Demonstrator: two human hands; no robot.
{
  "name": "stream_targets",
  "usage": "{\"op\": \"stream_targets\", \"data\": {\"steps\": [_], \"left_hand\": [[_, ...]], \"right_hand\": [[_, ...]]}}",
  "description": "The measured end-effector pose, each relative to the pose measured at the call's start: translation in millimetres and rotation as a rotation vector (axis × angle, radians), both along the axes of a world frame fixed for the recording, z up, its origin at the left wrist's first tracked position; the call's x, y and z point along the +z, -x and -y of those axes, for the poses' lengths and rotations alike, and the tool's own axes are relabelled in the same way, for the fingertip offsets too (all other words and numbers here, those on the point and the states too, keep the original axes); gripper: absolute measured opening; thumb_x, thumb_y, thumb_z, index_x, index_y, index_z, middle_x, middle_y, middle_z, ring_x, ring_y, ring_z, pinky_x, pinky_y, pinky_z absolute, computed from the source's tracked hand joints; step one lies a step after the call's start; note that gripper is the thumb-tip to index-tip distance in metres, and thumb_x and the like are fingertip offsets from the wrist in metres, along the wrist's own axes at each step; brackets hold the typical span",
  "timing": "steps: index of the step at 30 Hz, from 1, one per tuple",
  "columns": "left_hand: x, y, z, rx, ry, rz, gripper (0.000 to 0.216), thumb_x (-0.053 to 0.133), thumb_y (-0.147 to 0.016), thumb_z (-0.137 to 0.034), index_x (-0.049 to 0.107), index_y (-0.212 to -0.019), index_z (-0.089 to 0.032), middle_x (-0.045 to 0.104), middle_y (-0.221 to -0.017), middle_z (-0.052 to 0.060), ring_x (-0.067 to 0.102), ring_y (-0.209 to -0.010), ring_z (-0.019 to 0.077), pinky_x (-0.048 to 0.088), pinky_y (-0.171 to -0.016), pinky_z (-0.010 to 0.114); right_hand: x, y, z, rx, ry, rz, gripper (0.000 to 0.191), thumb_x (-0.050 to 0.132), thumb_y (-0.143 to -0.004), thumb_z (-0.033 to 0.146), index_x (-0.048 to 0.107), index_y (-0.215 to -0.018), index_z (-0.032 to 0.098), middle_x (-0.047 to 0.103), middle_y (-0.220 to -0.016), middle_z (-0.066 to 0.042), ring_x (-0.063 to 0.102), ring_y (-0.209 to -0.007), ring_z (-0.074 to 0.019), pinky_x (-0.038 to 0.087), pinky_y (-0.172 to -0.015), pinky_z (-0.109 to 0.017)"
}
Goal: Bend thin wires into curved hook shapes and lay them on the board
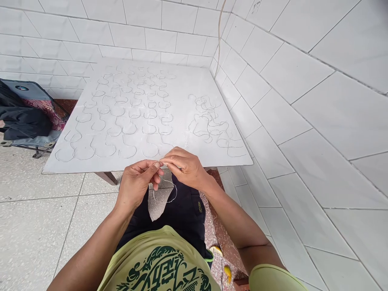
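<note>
A thin, pale wire (166, 202) dangles in a curved loop below my hands, in front of the table's near edge. My left hand (138, 178) pinches one part of it between thumb and fingertips. Close against it, my right hand (184, 167) also pinches the wire, its fingertips touching those of the left. The exact spot where the wire is gripped is hidden by the fingers. On the white table (182, 85) beyond lie many similar bent wires (124, 128), spread in rough rows. Toward the right lies a looser, tangled group of wires (206, 121).
White tiled walls (291, 97) border the table at the back and right. A cable (219, 40) hangs in the corner. At the left, a folding chair (36, 91) holds dark cloth (27, 121). A table leg (106, 178) shows below the near edge.
</note>
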State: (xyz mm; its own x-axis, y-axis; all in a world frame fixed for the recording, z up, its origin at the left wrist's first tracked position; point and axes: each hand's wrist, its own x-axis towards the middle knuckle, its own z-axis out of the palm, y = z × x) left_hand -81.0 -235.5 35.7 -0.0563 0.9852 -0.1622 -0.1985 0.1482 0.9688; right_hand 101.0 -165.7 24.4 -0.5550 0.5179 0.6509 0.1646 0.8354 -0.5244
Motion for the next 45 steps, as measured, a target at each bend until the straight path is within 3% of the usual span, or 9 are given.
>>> {"op": "stream_targets", "data": {"steps": [4, 9, 16, 22, 27, 31, 34, 39, 45], "left_hand": [[4.7, -2, -2, 0.051, -0.01, -0.043, 0.023, 0.078, -0.088, -0.038, 0.079, -0.086, -0.015, 0.072, -0.074, 0.004, 0.058, -0.05, 0.0111, 0.048, -0.042, 0.024], [9.0, -5, -3, 0.113, -0.019, -0.053, 0.024, 0.079, -0.087, -0.038, 0.08, -0.088, -0.014, 0.076, -0.084, 0.008, 0.06, -0.053, 0.0117, 0.048, -0.043, 0.024], [8.1, -8, -6, 0.132, -0.013, -0.069, 0.028, 0.079, -0.086, -0.041, 0.08, -0.086, -0.013, 0.077, -0.087, 0.01, 0.057, -0.051, 0.0101, 0.045, -0.042, 0.023], [5.7, 1, -8, 0.128, -0.077, -0.18, 0.038, 0.07, -0.093, -0.05, 0.079, -0.109, -0.016, 0.079, -0.107, 0.012, 0.058, -0.056, 0.0106, 0.048, -0.047, 0.025], [9.1, 10, -13, 0.117, -0.268, -0.647, 0.045, 0.068, -0.094, -0.047, 0.072, -0.131, -0.021, 0.078, -0.114, 0.01, 0.07, -0.085, 0.0195, 0.056, -0.076, 0.032], [10.3, 11, -19, 0.028, -0.454, -0.937, 0.025, 0.064, -0.096, -0.039, 0.078, -0.107, -0.022, 0.078, -0.099, 0.009, 0.068, -0.081, 0.0211, 0.052, -0.076, 0.033], [8.3, 10, -22, -0.015, -0.492, -0.974, 0.022, 0.061, -0.096, -0.036, 0.076, -0.086, -0.023, 0.073, -0.081, 0.008, 0.064, -0.076, 0.021, 0.047, -0.07, 0.031], [4.9, 9, -23, 0.017, -0.496, -1.039, 0.027, 0.056, -0.099, -0.033, 0.074, -0.083, -0.022, 0.066, -0.069, 0.005, 0.057, -0.066, 0.018, 0.041, -0.064, 0.029], [14.8, 11, -18, 0.086, -0.476, -0.966, 0.031, 0.062, -0.099, -0.042, 0.076, -0.118, -0.021, 0.079, -0.108, 0.009, 0.072, -0.09, 0.0221, 0.053, -0.079, 0.031]], "right_hand": [[8.1, -16, 7, -0.12, 0.241, -0.012, 0.027, 0.067, -0.099, 0.03, 0.069, -0.125, 0.022, 0.073, -0.107, -0.007, 0.067, -0.096, -0.019, 0.057, -0.081, -0.033], [12.5, -34, 25, -0.098, 0.605, 0.146, 0.029, 0.066, -0.099, 0.047, 0.077, -0.103, 0.02, 0.075, -0.09, -0.004, 0.062, -0.068, -0.0126, 0.051, -0.063, -0.026], [1.4, -31, 38, -0.007, 0.859, 0.083, 0.026, 0.063, -0.1, 0.038, 0.077, -0.092, 0.018, 0.075, -0.078, -0.002, 0.063, -0.066, -0.0119, 0.05, -0.063, -0.024], [-5.7, -27, 36, -0.129, 0.809, 0.048, 0.026, 0.063, -0.099, 0.035, 0.075, -0.084, 0.018, 0.073, -0.073, -0.002, 0.061, -0.062, -0.012, 0.046, -0.058, -0.024], [-7.7, -24, 38, -0.158, 0.678, 0.088, 0.027, 0.06, -0.1, 0.032, 0.073, -0.08, 0.019, 0.072, -0.071, 0.0, 0.058, -0.059, -0.0119, 0.041, -0.056, -0.024], [-8.0, -21, 40, -0.143, 0.571, 0.112, 0.027, 0.057, -0.101, 0.026, 0.07, -0.079, 0.019, 0.07, -0.072, 0.001, 0.058, -0.062, -0.0115, 0.042, -0.063, -0.025], [-9.6, -20, 41, -0.114, 0.504, 0.115, 0.028, 0.054, -0.102, 0.022, 0.068, -0.078, 0.019, 0.069, -0.073, 0.001, 0.059, -0.066, -0.0118, 0.044, -0.067, -0.025], [-12.5, -19, 42, -0.098, 0.463, 0.115, 0.031, 0.051, -0.104, 0.024, 0.067, -0.079, 0.019, 0.068, -0.074, 0.0, 0.061, -0.068, -0.013, 0.045, -0.07, -0.027], [-11.7, -25, 35, -0.181, 0.645, 0.061, 0.029, 0.058, -0.102, 0.034, 0.071, -0.08, 0.019, 0.07, -0.072, 0.0, 0.06, -0.062, -0.0122, 0.045, -0.062, -0.025]]}}
